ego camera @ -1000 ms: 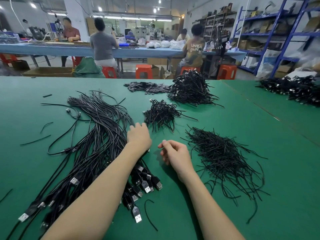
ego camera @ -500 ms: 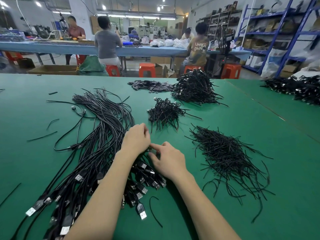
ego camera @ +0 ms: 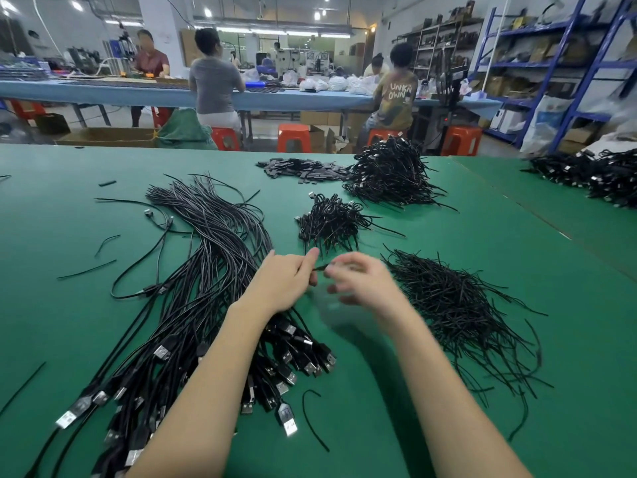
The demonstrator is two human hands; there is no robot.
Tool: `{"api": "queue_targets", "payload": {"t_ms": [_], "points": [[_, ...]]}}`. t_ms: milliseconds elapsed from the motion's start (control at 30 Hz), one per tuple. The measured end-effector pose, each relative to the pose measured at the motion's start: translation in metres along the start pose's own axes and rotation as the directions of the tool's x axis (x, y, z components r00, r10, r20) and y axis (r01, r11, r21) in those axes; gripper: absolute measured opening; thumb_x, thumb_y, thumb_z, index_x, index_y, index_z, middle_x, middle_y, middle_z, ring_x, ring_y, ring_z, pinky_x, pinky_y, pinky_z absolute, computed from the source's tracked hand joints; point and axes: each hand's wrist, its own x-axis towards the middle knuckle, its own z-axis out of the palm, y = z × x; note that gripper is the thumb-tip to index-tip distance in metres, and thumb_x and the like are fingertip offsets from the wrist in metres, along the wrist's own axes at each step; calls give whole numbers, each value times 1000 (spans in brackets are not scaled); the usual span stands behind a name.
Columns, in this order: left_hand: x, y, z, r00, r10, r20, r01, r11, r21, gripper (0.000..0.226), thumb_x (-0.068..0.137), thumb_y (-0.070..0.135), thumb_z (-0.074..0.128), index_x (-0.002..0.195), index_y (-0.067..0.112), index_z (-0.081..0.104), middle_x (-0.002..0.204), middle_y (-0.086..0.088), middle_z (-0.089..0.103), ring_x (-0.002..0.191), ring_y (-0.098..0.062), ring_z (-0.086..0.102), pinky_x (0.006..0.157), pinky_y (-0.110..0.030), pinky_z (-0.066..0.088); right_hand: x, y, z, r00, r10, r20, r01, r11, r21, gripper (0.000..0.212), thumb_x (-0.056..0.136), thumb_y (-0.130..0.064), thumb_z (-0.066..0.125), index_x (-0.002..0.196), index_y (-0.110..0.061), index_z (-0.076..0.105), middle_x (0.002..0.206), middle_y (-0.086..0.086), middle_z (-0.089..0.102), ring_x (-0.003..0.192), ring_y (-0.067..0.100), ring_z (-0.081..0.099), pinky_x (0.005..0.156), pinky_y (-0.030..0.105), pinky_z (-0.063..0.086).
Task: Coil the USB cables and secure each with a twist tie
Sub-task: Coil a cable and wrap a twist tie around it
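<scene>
Hands (ego camera: pixel 286 281) (ego camera: pixel 358 284) raised over cables (ego camera: pixel 206 270), pinching thin black strand (ego camera: pixel 320 268) between them, likely readying coil; right blurred.

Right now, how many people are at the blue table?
4: one in red far left, one in grey, one in a printed shirt, one half hidden beyond it. Others may be hidden.

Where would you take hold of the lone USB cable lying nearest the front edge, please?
Grip the lone USB cable's metal plug from above, across its flat sides. It lies flat and clear at the near edge of the cable bundle; its thin cord runs back under the others.
</scene>
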Motion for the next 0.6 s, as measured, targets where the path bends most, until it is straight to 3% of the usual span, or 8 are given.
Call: {"api": "queue_targets", "payload": {"t_ms": [33, 100, 167, 233, 333, 433, 533, 600], "points": [[-2, 6, -1, 1000, 15, 10, -14, 995, -100, 68, 103, 58, 22, 67, 22, 67, 50, 12, 57, 61, -2, 58, 94, -32, 46, -1, -8, -11, 1000, 11, 4, -12, 986, 165, 11, 96, -18, 69, 104, -11, 66, 94, 3, 77, 73, 14, 71, 58, 22, 55], [-5, 23, -3, 996, 87, 14, -80, 965, -248, 71, 99, 65, 23, 65, 17, 61, 53, 11, 58, 53, -4, 53, 67, -25, 43, -2, -21, -31, 999, -22, -44, 35, 945, 325, 13, 98, -23, 65, 105, -12, 65, 90, 1, 77, 72, 13, 71, 57, 21, 55], [-5, 46, -2, 985, 164, 53, -136, 931, -338, 68, 99, 65, 27, 64, 11, 50, 52, 10, 49, 50, -8, 44, 58, -19, 37, -1, -26, -41, 991, -63, -117, 102, 924, 368, 16, 99, -29, 64, 105, -14, 66, 92, 2, 75, 78, 15, 71, 62, 23, 56], [-6, 69, 1, 967, 183, 176, -60, 837, -545, 59, 102, 56, 34, 64, 12, 41, 52, 10, 38, 50, -11, 33, 53, -22, 32, -2, -24, -43, 989, -80, -125, 119, 931, 344, 30, 101, -40, 57, 109, -14, 67, 105, 4, 75, 95, 18, 73, 75, 29, 58], [-7, 91, 1, 947, 192, 257, 112, 552, -826, 49, 108, 39, 35, 66, 17, 44, 53, 9, 35, 50, -11, 33, 57, -26, 33, -7, -13, -38, 991, -50, 126, 14, 960, 278, 72, 101, -64, 26, 120, -7, 65, 108, 4, 72, 104, 16, 67, 99, 38, 48], [-7, 94, -8, 953, 157, 258, 229, 180, -956, 44, 108, 39, 34, 73, 19, 50, 60, 6, 38, 53, -12, 40, 66, -31, 36, -12, -5, -31, 931, 31, 365, -121, 966, 228, 86, 94, -73, 13, 119, -10, 66, 102, 6, 75, 110, 17, 68, 111, 41, 38], [-4, 86, -23, 966, 76, 248, 258, -186, -948, 38, 108, 35, 34, 76, 19, 48, 59, 8, 35, 51, -9, 37, 61, -24, 43, -14, -8, -35, 891, 50, 451, -113, 987, 115, 79, 90, -77, 27, 111, -13, 69, 83, 14, 75, 94, 21, 73, 97, 37, 46], [-2, 80, -29, 971, 6, 241, 228, -344, -911, 39, 108, 30, 35, 72, 19, 47, 56, 9, 33, 47, -7, 33, 57, -23, 43, -17, -11, -46, 864, 74, 497, -120, 991, 60, 63, 93, -71, 43, 102, -17, 73, 75, 11, 70, 75, 21, 69, 80, 36, 55]]}}
